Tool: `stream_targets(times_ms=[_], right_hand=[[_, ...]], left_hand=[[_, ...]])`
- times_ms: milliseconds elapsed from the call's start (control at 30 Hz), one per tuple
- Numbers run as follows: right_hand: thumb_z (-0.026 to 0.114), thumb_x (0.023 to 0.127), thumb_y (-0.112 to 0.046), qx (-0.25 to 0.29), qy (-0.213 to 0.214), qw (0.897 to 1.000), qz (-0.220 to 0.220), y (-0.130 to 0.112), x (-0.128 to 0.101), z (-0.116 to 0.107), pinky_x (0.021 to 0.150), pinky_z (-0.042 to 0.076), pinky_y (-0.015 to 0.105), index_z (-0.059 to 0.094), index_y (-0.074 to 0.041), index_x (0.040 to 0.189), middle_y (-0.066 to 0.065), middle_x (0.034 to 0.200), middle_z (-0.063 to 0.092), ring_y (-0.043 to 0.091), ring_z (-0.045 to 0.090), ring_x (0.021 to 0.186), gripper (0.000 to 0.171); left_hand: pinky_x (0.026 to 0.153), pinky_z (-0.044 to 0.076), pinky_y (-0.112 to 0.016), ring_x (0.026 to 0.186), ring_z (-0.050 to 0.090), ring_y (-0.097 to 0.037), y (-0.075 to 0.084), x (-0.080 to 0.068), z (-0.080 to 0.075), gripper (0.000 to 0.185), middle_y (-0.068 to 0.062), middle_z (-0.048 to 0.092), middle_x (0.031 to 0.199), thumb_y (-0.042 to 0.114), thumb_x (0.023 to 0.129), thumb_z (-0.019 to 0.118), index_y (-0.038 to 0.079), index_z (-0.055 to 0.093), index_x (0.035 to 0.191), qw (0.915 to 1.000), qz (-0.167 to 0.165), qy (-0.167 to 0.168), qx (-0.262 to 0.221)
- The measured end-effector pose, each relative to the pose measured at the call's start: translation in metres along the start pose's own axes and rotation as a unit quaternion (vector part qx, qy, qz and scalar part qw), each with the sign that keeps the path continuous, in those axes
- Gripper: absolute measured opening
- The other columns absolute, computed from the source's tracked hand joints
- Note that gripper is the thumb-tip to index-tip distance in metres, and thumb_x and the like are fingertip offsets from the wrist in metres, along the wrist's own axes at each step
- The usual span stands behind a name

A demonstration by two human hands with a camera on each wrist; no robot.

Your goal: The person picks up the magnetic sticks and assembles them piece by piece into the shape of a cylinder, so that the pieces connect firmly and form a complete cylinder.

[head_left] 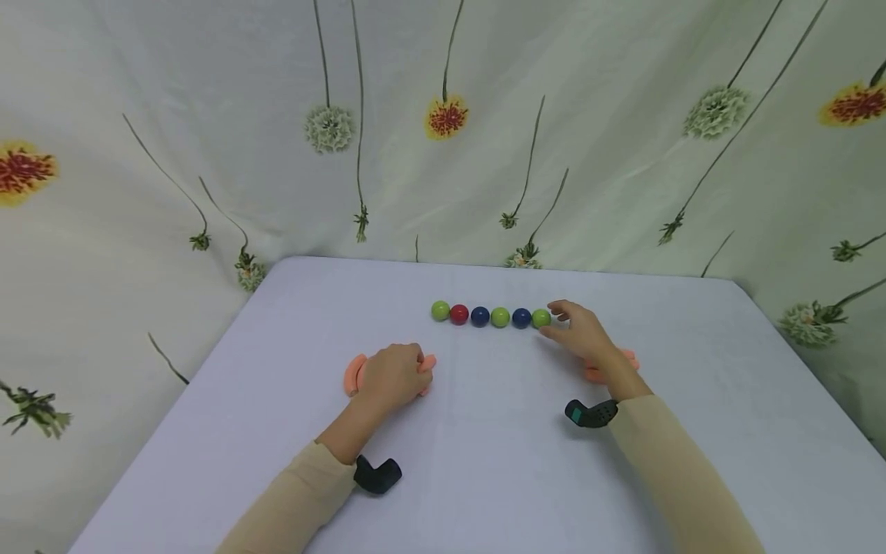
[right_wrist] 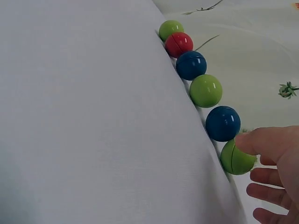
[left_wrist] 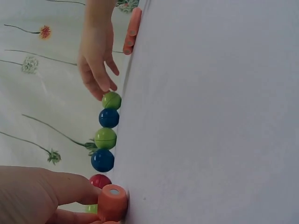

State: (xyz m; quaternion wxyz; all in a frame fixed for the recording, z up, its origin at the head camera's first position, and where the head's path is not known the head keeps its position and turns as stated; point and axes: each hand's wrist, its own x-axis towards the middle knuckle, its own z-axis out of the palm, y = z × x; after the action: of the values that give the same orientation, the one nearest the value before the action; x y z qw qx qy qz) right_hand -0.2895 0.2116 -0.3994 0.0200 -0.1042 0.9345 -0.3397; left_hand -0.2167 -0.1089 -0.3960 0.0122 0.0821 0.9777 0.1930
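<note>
A row of several shiny balls runs across the far part of the table, with a red ball, blue balls and green balls. At its right end is a green ball. My right hand is beside that ball, fingers loosely spread and thumb tip overlapping it in the right wrist view. Nearer and to the left, my left hand lies over a group of orange pieces, hiding part of them. In the left wrist view its thumb and finger grip a short orange cylinder with a pale spot on its end.
More orange cylinders lie under and beyond my right wrist. A white cloth covers the table, and a flower-print curtain hangs behind its far edge. Black bands sit at both wrists.
</note>
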Motion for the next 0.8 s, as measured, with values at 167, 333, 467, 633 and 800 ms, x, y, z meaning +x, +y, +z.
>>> stream_targets(times_ms=[167, 333, 467, 633, 800], right_hand=[[0.064, 0.093, -0.025, 0.019, -0.009, 1.000, 0.019, 0.002, 0.005, 0.002, 0.100, 0.038, 0.053, 0.045, 0.002, 0.140, 0.023, 0.136, 0.050, 0.038, 0.047, 0.124, 0.057], [0.065, 0.092, -0.024, 0.019, -0.011, 0.999, 0.024, 0.003, 0.011, 0.005, 0.100, 0.039, 0.052, 0.046, 0.003, 0.139, 0.023, 0.133, 0.052, 0.037, 0.050, 0.121, 0.056], [0.067, 0.092, -0.023, 0.017, -0.006, 0.999, 0.027, 0.004, 0.013, 0.006, 0.098, 0.040, 0.051, 0.050, 0.003, 0.136, 0.024, 0.128, 0.056, 0.037, 0.052, 0.118, 0.054], [0.067, 0.092, -0.021, 0.013, 0.006, 1.000, 0.026, 0.004, 0.014, 0.008, 0.097, 0.041, 0.051, 0.052, 0.003, 0.133, 0.024, 0.124, 0.058, 0.038, 0.053, 0.116, 0.050], [0.066, 0.093, -0.020, 0.010, 0.015, 0.999, 0.028, 0.006, 0.014, 0.010, 0.097, 0.040, 0.051, 0.053, 0.003, 0.131, 0.023, 0.122, 0.059, 0.037, 0.053, 0.115, 0.046]], left_hand=[[0.047, 0.032, -0.025, 0.052, 0.047, -0.015, 0.002, -0.002, 0.002, 0.014, 0.000, 0.049, 0.055, 0.019, 0.086, 0.067, 0.006, 0.064, 0.086, 0.9999, -0.004, 0.005, -0.015], [0.045, 0.030, -0.025, 0.049, 0.044, -0.015, 0.003, -0.004, 0.004, 0.013, 0.000, 0.048, 0.055, 0.017, 0.084, 0.064, 0.009, 0.058, 0.075, 0.9997, -0.001, 0.012, -0.019], [0.044, 0.030, -0.025, 0.048, 0.043, -0.015, 0.005, -0.005, 0.005, 0.020, 0.000, 0.048, 0.054, 0.017, 0.082, 0.064, 0.011, 0.053, 0.067, 0.9996, 0.010, 0.019, -0.016], [0.043, 0.031, -0.026, 0.047, 0.044, -0.016, 0.009, -0.007, 0.004, 0.023, 0.000, 0.048, 0.054, 0.017, 0.083, 0.064, 0.011, 0.052, 0.064, 0.9997, 0.008, 0.022, -0.007], [0.044, 0.030, -0.026, 0.047, 0.044, -0.017, 0.012, -0.009, 0.007, 0.026, -0.001, 0.046, 0.054, 0.021, 0.084, 0.065, 0.011, 0.052, 0.064, 0.9995, 0.002, 0.023, 0.024]])
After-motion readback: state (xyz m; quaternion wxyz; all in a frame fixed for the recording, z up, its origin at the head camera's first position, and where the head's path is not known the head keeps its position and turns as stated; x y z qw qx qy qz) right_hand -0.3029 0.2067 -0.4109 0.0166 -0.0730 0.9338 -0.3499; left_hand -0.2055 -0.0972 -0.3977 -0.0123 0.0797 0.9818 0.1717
